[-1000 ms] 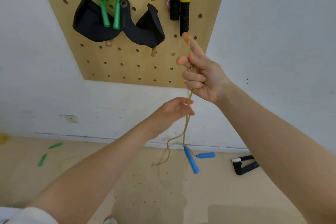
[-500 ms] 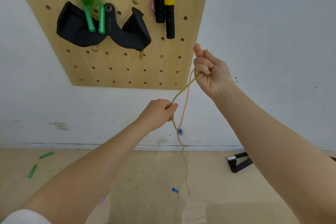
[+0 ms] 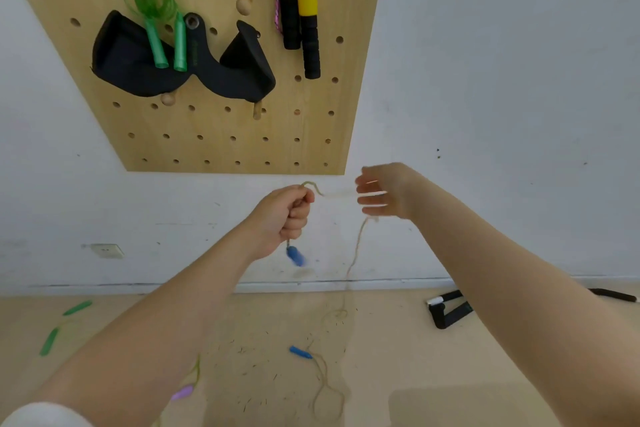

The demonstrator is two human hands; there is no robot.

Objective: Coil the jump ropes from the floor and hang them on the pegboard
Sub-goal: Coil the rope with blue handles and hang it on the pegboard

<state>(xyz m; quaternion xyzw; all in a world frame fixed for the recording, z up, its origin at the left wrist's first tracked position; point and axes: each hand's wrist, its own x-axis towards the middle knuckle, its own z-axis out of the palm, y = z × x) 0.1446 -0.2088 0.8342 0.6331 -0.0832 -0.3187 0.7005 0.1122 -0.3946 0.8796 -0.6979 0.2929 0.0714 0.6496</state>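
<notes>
The left hand [image 3: 287,215] is fisted around the tan rope [image 3: 353,253] near one blue handle [image 3: 295,256], anchoring the coil. The right hand [image 3: 381,194], blurred, seems loosely open with the rope passing by its fingers, likely feeding slack; the rest trails to the floor [image 3: 242,340] below the pegboard [image 3: 311,135].

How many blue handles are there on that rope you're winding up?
2. One blue handle dangles just below the left hand, which grips the rope; the other blue handle lies on the floor.
</notes>
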